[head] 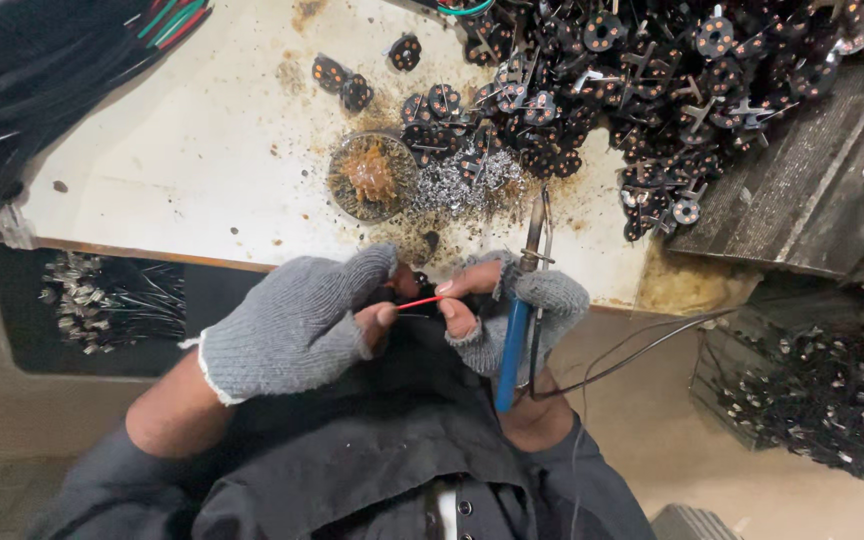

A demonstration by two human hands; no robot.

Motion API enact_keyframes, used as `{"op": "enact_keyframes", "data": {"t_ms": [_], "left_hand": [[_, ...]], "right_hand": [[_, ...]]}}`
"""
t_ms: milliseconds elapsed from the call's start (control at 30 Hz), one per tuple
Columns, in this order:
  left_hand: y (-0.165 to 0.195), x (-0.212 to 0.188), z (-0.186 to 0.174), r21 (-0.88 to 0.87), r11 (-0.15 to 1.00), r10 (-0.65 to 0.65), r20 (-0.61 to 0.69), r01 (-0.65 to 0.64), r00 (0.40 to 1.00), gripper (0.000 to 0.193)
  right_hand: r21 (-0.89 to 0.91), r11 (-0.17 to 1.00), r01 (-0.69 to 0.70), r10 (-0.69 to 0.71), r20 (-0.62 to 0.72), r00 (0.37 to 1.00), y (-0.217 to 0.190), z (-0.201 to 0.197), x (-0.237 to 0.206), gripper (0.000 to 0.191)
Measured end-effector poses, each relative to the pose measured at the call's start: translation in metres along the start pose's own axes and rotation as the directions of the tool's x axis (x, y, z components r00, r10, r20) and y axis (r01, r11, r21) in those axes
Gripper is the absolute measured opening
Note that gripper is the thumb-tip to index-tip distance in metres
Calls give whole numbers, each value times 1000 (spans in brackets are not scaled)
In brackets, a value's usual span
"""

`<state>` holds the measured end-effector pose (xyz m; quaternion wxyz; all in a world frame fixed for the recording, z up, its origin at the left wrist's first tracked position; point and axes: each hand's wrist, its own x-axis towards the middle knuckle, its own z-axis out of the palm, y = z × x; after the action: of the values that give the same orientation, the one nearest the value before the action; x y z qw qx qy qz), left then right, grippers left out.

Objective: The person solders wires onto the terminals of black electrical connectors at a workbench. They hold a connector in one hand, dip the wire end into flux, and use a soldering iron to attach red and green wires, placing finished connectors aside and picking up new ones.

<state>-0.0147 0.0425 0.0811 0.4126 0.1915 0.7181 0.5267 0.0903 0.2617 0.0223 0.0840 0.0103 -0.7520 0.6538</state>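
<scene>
With a big heap of black parts [652, 90] lying on the table [202, 150], the left hand [297, 325] pinches a red wire [420, 301] and the right hand [512, 310], also pinching it, holds a blue soldering iron [514, 350].

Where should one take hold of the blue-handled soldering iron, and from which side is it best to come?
Grip the soldering iron on its blue handle, coming from the near, cable end. The metal shaft and tip point away toward the bench and are likely hot. The right hand already wraps this handle while its fingers pinch a red wire.
</scene>
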Motion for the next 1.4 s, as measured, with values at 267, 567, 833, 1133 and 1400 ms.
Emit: {"op": "enact_keyframes", "data": {"t_ms": [267,567,833,1133,1400], "left_hand": [[-8,5,9,152,987,56,-21,-52,998,25],[-20,3,15,154,981,138,-104,-121,985,18],[-20,2,20,229,968,137,-164,-98,977,19],[-18,2,20,222,972,119,-174,-79,977,18],[-17,1,18,115,984,153,-194,-132,969,15]], "right_hand": [[-48,999,1,1,45,999,1,-11,4,53],[-23,998,53,-54,-53,997,11,-1,-2,58],[-57,998,-8,8,7,1000,7,-9,-5,51],[-23,980,-200,201,106,974,2,-12,-1,28],[26,957,-290,288,60,956,7,-14,-7,14]]}}
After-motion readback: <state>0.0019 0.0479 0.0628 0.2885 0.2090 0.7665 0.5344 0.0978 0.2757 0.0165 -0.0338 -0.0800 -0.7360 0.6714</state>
